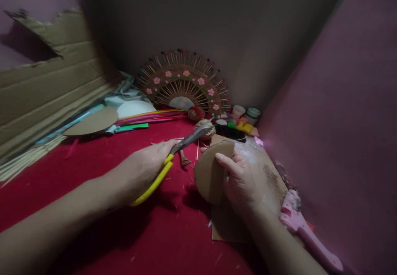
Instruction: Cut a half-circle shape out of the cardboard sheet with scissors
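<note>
My left hand (145, 169) grips yellow-handled scissors (173, 155); their dark blades point up and right towards the top edge of a round brown cardboard disc (208, 173). My right hand (238, 178) holds that disc upright by its right side, thumb across its face. The blade tips lie just above the disc, near a ball of twine (206, 128). Under my right hand lies a flat cardboard piece (228, 225) on the red cloth (93, 163).
A half-round fan of sticks with pink flowers (186, 84) leans on the back wall. Corrugated cardboard (46, 89) leans at left, with bamboo sticks (21, 161), a cardboard oval (93, 122) and coloured strips (149, 118). Small jars (245, 115) stand at back. A pink glue gun (307, 233) lies at right.
</note>
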A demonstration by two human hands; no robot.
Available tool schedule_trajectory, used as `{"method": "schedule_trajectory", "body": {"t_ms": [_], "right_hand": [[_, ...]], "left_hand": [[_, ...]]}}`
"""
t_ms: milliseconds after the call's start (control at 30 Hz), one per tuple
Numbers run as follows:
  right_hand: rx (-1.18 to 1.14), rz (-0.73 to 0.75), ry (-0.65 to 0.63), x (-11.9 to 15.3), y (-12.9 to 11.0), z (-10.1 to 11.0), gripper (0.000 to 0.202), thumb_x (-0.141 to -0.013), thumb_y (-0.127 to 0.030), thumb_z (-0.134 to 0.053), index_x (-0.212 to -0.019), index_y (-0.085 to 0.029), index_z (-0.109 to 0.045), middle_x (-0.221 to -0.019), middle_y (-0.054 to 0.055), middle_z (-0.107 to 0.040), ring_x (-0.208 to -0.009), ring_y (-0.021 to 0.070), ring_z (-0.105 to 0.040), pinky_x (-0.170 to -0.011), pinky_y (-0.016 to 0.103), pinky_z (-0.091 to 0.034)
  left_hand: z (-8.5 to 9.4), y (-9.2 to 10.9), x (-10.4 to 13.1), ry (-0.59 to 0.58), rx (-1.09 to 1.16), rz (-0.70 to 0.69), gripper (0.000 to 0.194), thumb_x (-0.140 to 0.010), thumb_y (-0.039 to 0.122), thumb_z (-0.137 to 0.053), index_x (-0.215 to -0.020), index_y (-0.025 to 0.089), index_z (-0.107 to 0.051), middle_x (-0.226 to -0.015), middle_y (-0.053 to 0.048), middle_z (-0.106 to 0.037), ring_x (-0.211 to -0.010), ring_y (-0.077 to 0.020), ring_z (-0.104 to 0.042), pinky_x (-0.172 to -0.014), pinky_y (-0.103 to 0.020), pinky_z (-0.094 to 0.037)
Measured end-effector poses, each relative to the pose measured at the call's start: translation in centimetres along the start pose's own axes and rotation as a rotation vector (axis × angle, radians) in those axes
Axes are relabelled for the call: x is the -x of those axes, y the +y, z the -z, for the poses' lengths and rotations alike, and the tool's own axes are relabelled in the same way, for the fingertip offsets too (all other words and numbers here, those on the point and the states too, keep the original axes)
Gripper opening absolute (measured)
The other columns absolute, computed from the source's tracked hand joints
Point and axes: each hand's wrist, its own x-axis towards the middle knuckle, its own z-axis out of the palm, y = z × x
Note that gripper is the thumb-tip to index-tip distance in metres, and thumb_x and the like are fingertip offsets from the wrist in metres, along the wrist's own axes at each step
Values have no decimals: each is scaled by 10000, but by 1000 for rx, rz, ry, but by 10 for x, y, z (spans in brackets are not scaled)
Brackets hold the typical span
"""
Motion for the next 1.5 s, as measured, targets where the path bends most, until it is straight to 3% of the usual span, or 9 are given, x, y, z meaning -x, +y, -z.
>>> {"method": "schedule_trajectory", "body": {"t_ms": [100, 267, 600, 800, 1000, 1200, 1500], "right_hand": [[-13, 13, -4, -1, 1, 0, 193, -696, -281, -649, -880, -229, -623, -810, 3, -744, -747, 224, -675, -748, 368, -496], [18, 36, -19, 0, -6, -3, 167, -692, -220, -625, -857, -241, -618, -750, -14, -732, -762, 224, -674, -776, 371, -495], [64, 105, -38, 1, -7, -5, 131, -687, -171, -609, -775, -261, -647, -742, -24, -729, -903, 229, -660, -869, 378, -469], [-37, 15, -112, 0, 2, 1, 202, -708, -229, -642, -907, -258, -659, -831, -11, -743, -826, 226, -677, -791, 374, -512], [-12, 17, -101, 1, 4, 1, 343, -713, -237, -646, -1055, -259, -647, -864, -3, -749, -844, 220, -679, -800, 358, -514], [-12, 18, -97, 2, 2, -2, 330, -711, -221, -623, -1038, -247, -654, -848, -1, -749, -808, 217, -679, -770, 351, -521], [23, -6, -84, 2, 3, -1, 258, -703, -253, -633, -959, -237, -657, -793, -7, -736, -693, 194, -657, -687, 318, -509]], "left_hand": [[2, -1, -2, -47, -63, -14, 473, -898, 281, -339, -1333, 106, -396, -1288, -193, -566, -1161, -307, -561, -935, -456, -473], [3, 8, -3, -187, -62, 4, 397, -910, 279, -322, -1240, 121, -477, -1122, -155, -647, -990, -275, -633, -804, -402, -514], [4, 16, -2, -214, -19, 10, 355, -900, 265, -327, -1173, 122, -503, -1024, -150, -651, -885, -286, -639, -717, -420, -496], [-4, 15, 0, -211, -50, -23, 328, -911, 252, -301, -1162, 130, -473, -946, -125, -644, -803, -253, -625, -649, -370, -463], [-5, 13, 3, -247, -106, -39, 244, -894, 213, -283, -983, 146, -501, -808, -83, -616, -641, -197, -569, -553, -317, -397], [-3, 16, 2, -274, -132, -44, 251, -880, 183, -289, -1035, 133, -481, -855, -103, -622, -701, -213, -592, -599, -334, -436], [-1, 16, 2, -250, -188, -73, 238, -884, 199, -259, -879, 160, -494, -724, -77, -606, -561, -200, -540, -494, -320, -354]]}}
